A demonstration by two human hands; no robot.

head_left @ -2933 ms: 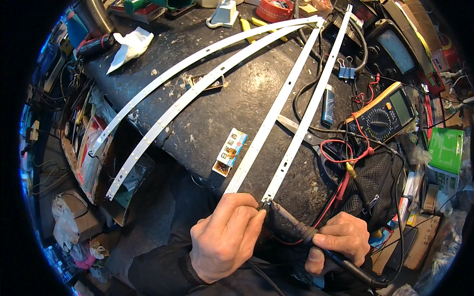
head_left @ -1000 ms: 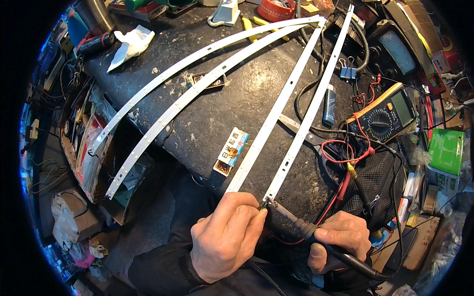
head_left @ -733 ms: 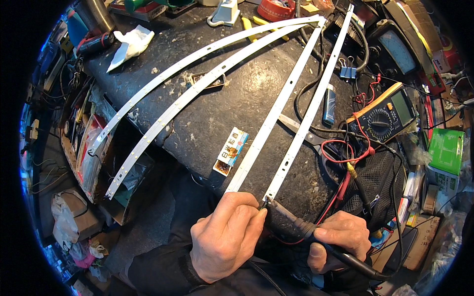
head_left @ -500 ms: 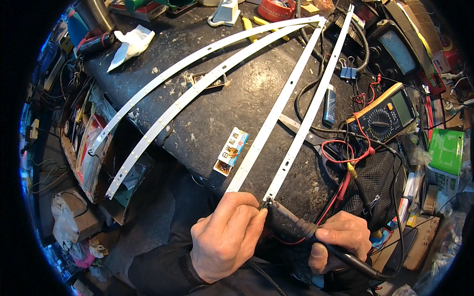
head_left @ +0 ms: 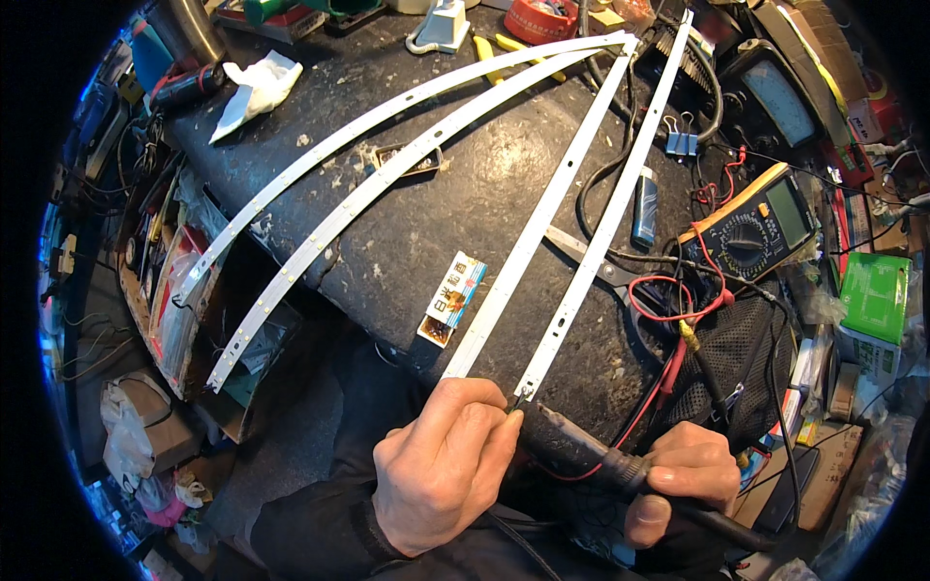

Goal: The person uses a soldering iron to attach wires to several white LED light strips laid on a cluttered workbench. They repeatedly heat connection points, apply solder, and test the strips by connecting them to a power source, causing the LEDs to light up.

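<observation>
My left hand [head_left: 446, 465] is closed at the near ends of two white LED strips. Its thumb and forefinger pinch a thin dark wire [head_left: 521, 403] whose tip meets the end of the right-hand LED strip [head_left: 601, 232]. The near end of the other LED strip [head_left: 523, 261] goes behind my left fingers; whether they grip it too, I cannot tell. In my right hand [head_left: 690, 476] is a soldering iron [head_left: 581, 442], its tip just right of the wire joint and apart from it. Two more LED strips [head_left: 320, 237] fan out to the left.
A small printed box [head_left: 451, 298] lies left of the strips. Right of them are scissors [head_left: 610, 271], a blue lighter [head_left: 645, 208], a multimeter [head_left: 751, 228] with red and black leads, and a binder clip [head_left: 682, 137]. White tissue [head_left: 257, 92] lies far left.
The soldering iron has drawn back to the right and slightly down from the strip's end. My left hand and the wire stay nearly where they were.
</observation>
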